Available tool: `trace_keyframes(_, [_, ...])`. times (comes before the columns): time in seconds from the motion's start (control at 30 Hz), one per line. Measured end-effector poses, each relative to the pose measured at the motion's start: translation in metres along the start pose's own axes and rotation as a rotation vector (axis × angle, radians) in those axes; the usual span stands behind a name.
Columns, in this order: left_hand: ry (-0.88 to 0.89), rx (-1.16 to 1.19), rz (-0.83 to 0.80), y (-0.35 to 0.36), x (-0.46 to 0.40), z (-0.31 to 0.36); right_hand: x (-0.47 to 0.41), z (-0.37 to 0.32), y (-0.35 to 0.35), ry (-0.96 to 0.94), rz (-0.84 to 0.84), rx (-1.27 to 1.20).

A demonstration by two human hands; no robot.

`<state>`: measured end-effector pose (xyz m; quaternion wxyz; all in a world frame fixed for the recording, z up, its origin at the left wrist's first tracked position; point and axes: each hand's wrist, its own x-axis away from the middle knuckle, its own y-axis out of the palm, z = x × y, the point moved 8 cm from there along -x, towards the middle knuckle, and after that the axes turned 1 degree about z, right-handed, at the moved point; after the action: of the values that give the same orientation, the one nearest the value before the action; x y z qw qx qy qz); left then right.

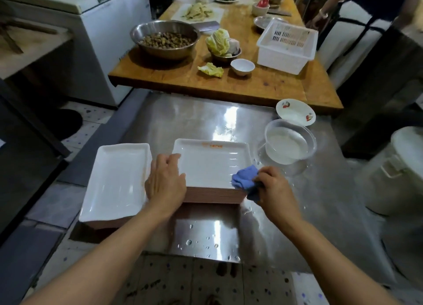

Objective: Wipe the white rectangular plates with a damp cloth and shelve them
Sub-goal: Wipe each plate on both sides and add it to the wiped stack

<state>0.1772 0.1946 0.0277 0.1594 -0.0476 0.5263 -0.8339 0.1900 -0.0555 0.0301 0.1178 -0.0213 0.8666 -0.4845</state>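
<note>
At centre frame on the steel table [206, 112], the left hand [166, 182] lies flat steadying the stack's top plate [211, 160] while the right hand [275, 191] clutches the blue cloth [243, 178] at its lower-right rim; sweep rim to rim with even pressure.

Steel counter [206, 119], wooden table [263, 84], speckled floor [206, 281]

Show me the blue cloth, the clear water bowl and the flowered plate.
blue cloth [243, 178], head view, middle of the bunched fabric
clear water bowl [288, 144], head view, its inside
flowered plate [295, 112], head view, white centre
</note>
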Motion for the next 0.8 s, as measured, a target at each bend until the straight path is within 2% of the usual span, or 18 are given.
trace_keyframes(0.1, [0.367,0.018,-0.009,0.013,0.014,0.045,0.0,0.017,-0.03,0.108,0.117,-0.09])
trace_keyframes(0.17, [0.508,-0.01,-0.057,0.03,0.021,0.062,0.003,0.029,-0.04,0.184,0.13,-0.118])
trace_keyframes(0.33, [0.611,-0.071,-0.042,0.045,0.023,0.076,0.015,0.049,-0.046,0.296,0.12,-0.187])
trace_keyframes(0.57, [0.711,0.025,-0.015,0.028,0.033,0.076,0.028,0.047,-0.057,0.343,0.177,-0.327])
trace_keyframes(0.8, [0.739,-0.043,0.129,-0.014,0.032,0.101,0.029,0.048,-0.065,0.402,0.197,-0.448])
